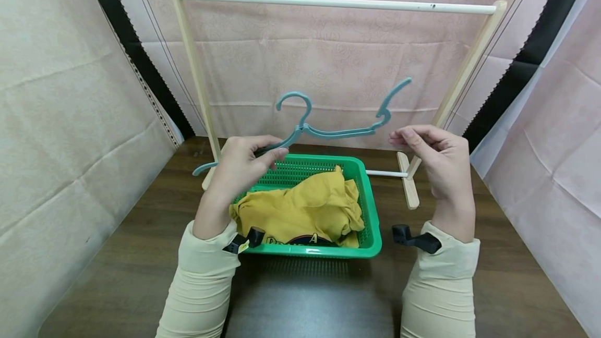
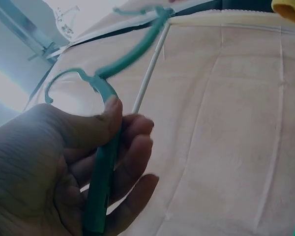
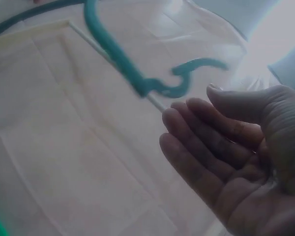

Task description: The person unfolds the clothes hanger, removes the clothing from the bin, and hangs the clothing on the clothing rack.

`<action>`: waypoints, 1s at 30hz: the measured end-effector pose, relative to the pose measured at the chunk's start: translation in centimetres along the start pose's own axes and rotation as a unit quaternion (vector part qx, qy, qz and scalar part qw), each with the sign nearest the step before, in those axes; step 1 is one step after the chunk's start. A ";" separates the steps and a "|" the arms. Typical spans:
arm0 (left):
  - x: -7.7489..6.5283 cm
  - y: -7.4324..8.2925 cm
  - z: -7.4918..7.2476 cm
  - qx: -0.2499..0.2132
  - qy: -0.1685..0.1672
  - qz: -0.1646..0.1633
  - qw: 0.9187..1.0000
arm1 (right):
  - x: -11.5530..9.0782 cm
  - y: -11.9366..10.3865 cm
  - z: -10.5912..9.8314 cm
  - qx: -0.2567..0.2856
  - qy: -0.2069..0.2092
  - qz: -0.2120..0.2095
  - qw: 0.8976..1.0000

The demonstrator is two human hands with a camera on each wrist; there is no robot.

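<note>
My left hand grips one arm of a blue plastic clothes hanger between thumb and fingers, above the basket. The hook stands up near the middle, and the far arm ends on the right in an upturned, notched piece. In the left wrist view the thumb presses along the hanger arm. My right hand hovers just right of that end, apart from it, its fingers loosely bent and holding nothing. Below, a crumpled yellow garment with dark printing lies in a green basket.
Behind the basket stands a rack with a white top rail, pale wooden uprights and a foot on the right. The brown wooden table lies beneath. Pale cloth walls enclose the sides and back.
</note>
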State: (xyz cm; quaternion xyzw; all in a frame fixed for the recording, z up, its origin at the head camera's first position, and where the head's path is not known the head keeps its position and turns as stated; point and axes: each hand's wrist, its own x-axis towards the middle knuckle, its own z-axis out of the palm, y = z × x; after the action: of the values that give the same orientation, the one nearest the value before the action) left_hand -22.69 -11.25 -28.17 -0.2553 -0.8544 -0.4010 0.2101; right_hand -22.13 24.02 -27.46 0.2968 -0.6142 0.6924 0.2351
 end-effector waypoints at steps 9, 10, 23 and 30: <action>0.1 0.1 1.1 0.120 -0.052 0.019 0.991 | -0.2 -1.1 2.3 -0.027 -0.057 -0.016 0.998; 0.1 0.3 1.2 0.125 -0.056 0.022 0.990 | -0.2 -1.1 2.7 -0.043 -0.064 -0.010 0.997; 0.0 0.6 1.4 0.110 -0.060 0.054 0.991 | -0.1 -0.1 3.9 -0.251 -0.042 0.013 0.967; 0.0 0.4 1.2 0.077 -0.052 0.046 0.995 | -0.1 -0.1 3.3 -0.297 -0.030 -0.003 0.954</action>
State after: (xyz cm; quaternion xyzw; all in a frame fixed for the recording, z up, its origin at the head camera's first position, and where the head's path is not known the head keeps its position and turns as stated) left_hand -22.60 -10.08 -28.59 -0.2981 -0.8796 -0.3101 0.2031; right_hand -21.60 20.82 -27.28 0.2361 -0.7982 0.4684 0.2961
